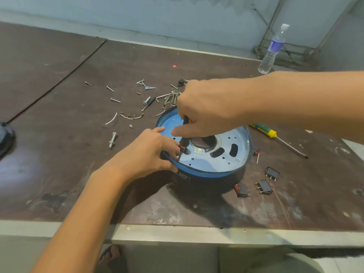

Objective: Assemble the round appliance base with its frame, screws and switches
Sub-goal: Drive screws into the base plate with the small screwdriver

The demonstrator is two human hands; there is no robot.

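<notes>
**Inspector:** Where is the work piece?

**Assistant:** The round base [204, 173] sits open side up near the front edge of the table [59, 154]. The metal frame [224, 160] lies inside it.

**Inspector:** And the hands?

**Assistant:** The right hand [204, 109] reaches in from above, fingers closed round the handle of a black-and-orange screwdriver [184, 142]. The shaft stands steeply, with its tip down at about 8 o'clock on the frame, just inside the rim. The left hand [149, 152] grips the rim at that same spot, thumb outside and fingers hooked over beside the shaft. The likely purpose is to stop the base turning and to steady the tip. Whether a screw sits under the tip cannot be told.

**Inspector:** What about the parts supply?

**Assistant:** Three switches [265, 187] lie loose at 4 to 5 o'clock of the base, apparently not yet fitted. Loose screws [116, 100] are scattered at 10 to 11 o'clock, within easy reach. A green-and-yellow screwdriver [266, 131] lies at 2 o'clock.

**Inspector:** Any risk?

**Assistant:** The tip works right beside the left fingers, so a slip could catch them.
</notes>
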